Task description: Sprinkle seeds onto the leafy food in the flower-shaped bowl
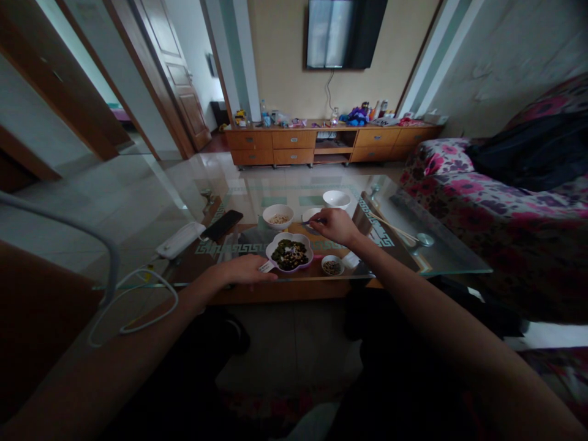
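Near the table's front edge, my left hand is closed at the short handle of a flower-shaped bowl. Dark green and black pieces of food fill it, with a little white matter on top. My right hand pinches a thin spoon with a dark handle. Its tip points left, over a small white bowl that my fingers partly cover. What lies in that small bowl I cannot make out. A white bowl of pale pieces stands just behind the flower-shaped one.
Another white bowl stands farther back on the glass table. A small bowl of dark bits sits by the front edge. Chopsticks lie at right; a phone and white power strip with a cable at left.
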Tool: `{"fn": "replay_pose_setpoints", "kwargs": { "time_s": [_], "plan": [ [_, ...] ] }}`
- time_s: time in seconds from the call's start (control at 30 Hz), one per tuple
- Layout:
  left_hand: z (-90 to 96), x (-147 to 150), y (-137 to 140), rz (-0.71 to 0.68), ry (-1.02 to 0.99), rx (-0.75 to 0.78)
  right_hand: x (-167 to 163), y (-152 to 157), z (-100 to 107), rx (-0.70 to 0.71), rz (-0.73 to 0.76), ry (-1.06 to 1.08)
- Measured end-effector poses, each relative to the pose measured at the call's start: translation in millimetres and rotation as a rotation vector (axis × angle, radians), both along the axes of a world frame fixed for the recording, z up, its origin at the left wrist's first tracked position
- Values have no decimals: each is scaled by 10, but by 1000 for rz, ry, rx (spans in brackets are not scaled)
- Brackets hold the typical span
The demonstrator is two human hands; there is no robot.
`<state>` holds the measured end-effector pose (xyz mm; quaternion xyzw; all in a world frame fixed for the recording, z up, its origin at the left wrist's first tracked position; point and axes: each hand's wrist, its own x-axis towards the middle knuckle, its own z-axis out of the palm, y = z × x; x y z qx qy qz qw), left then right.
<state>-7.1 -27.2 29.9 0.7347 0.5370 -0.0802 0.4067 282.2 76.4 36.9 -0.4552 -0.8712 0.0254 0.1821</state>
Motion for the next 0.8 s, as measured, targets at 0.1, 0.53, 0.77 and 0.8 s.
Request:
{"fn": "replay_pose_setpoints", "kwargs": {
  "time_s": [0.1,0.53,0.77,0.8],
  "plan": [
    [-4,0,4,-3,12,-1,-147,-83,-22,-43,187,-55],
    [9,3,3,-4,-19,-10,-299,-132,-137,-98,298,-157],
    [-4,-1,3,-14,-48,-30,-311,-149,-120,-114,300,-156],
    [-4,0,1,-12,-50,-31,-313,-148,-123,-114,299,-157]
  ]
}}
